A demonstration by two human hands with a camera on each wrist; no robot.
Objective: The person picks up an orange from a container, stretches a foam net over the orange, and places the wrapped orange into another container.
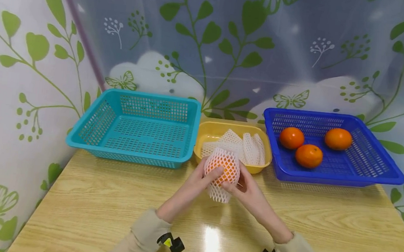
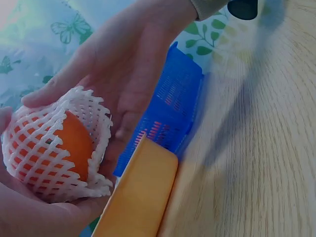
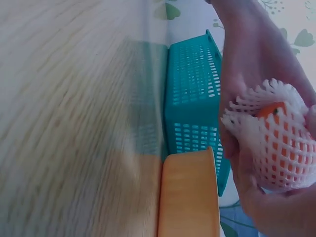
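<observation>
On my feed the teal basket (image 1: 130,154) stood at left. At centre, the left hand (image 1: 199,179) and right hand (image 1: 251,191) together gripped an orange (image 2: 76,144), seemingly sleeved already in its foam net (image 1: 220,194); spare nets (image 1: 251,149) lay in the yellow tray (image 1: 208,131). At right, three bare oranges (image 1: 308,155) were left in the blue basket (image 1: 332,179).

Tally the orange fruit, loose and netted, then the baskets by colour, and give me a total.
Loose orange fruit: 3
Netted orange fruit: 1
Teal basket: 1
Yellow basket: 1
Blue basket: 1
Total: 7
</observation>
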